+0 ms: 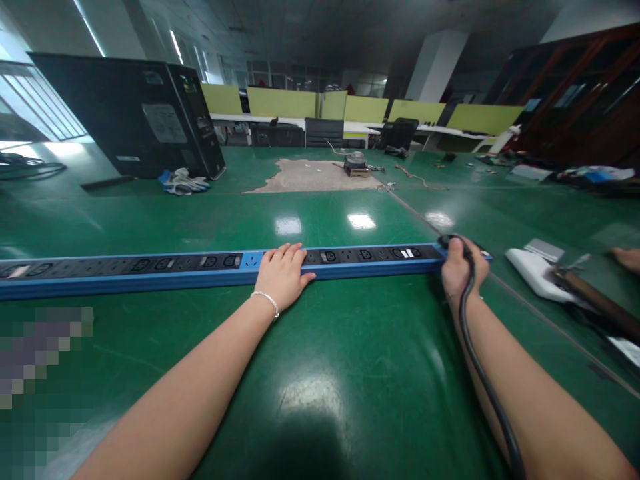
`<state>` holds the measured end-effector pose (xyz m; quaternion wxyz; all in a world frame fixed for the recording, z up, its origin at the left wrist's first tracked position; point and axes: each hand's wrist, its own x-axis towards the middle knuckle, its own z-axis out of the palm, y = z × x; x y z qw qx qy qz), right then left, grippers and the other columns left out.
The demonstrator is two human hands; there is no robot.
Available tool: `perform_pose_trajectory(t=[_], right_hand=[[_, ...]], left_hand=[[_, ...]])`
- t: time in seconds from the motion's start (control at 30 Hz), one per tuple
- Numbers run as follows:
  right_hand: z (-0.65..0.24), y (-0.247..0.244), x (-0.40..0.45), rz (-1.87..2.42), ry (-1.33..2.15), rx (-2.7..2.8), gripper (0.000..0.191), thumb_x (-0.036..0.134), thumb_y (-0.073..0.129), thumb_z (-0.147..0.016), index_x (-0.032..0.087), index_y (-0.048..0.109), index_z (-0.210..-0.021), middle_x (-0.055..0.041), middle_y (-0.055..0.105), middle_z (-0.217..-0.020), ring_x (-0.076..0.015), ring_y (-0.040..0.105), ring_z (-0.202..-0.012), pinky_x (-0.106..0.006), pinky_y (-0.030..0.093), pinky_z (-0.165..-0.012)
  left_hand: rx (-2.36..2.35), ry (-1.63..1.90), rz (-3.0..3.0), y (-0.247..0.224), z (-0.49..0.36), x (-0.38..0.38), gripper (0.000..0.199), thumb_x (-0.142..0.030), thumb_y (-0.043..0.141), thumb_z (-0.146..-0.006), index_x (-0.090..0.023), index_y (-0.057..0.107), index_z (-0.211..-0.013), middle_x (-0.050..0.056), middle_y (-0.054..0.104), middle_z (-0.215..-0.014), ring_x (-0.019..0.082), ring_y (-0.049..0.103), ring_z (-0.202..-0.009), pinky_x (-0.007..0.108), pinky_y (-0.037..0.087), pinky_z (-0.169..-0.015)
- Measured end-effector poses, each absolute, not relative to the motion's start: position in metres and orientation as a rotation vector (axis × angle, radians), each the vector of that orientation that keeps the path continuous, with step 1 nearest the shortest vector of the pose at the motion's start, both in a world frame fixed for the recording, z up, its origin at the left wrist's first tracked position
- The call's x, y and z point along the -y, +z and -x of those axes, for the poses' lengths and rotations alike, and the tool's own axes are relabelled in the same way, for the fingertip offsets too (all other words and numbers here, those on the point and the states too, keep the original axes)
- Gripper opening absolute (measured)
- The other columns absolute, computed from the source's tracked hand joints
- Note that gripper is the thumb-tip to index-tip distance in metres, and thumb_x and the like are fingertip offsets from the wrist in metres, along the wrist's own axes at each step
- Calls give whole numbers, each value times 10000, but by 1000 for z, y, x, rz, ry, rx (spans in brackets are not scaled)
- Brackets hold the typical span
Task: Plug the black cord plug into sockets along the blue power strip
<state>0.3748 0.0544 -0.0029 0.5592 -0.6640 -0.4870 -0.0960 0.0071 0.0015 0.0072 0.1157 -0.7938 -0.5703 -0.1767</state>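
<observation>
A long blue power strip (220, 279) with a row of black sockets lies across the green table. My left hand (283, 277) is laid over it near the middle, fingers across the top and thumb along the near side, gripping it. Just left of those fingers is a blue socket (251, 261). At the strip's right end, my right hand (463, 270) is closed round a black power cord (483, 363), which runs down along the forearm. The cord's end is mostly hidden by the fingers, so I cannot tell whether it touches a socket.
A black computer case (135, 117) stands at the back left, with gloves (184, 181) beside it. Brown cardboard (310, 176) lies at the back. On the right are a white device (537, 273) and a brown bar (600, 300). Another person's hand (627, 259) shows at the right edge.
</observation>
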Motion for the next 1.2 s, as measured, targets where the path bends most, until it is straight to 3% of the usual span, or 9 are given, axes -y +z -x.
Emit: perform_pose_trajectory(t=[0.23, 0.57, 1.0, 1.2], right_hand=[[-324, 19, -44, 1419, -10, 1426, 421, 439, 472, -829, 160, 648, -1091, -96, 665, -1096, -228, 594, -1035, -384, 432, -942], [-295, 8, -46, 1414, 175, 1586, 408, 486, 449, -837, 210, 657, -1053, -61, 697, -996, -223, 627, -936, -370, 479, -851], [-277, 17, -34, 1669, -83, 1776, 380, 403, 417, -849, 255, 661, -1100, -65, 718, -881, -249, 661, -816, -356, 496, -748], [-276, 8, -32, 1625, -218, 1792, 385, 392, 393, -867, 256, 635, -1133, -58, 711, -925, -240, 652, -845, -364, 487, -788]], left_hand=[[1663, -527, 2316, 7, -8, -2, 455, -458, 499, -848, -205, 493, -1227, 84, 500, -1364, 276, 417, -1255, 432, 307, -1009], [1666, -526, 2312, 7, -8, -1, 462, -467, 496, -849, -204, 494, -1230, 78, 506, -1360, 274, 417, -1256, 429, 305, -1014], [1672, -540, 2323, 7, -8, 0, 462, -458, 488, -855, -199, 490, -1238, 89, 495, -1368, 275, 410, -1261, 432, 293, -1017], [1688, -517, 2337, 8, -8, 0, 483, -460, 484, -853, -211, 474, -1267, 89, 478, -1384, 272, 390, -1284, 435, 286, -1027]])
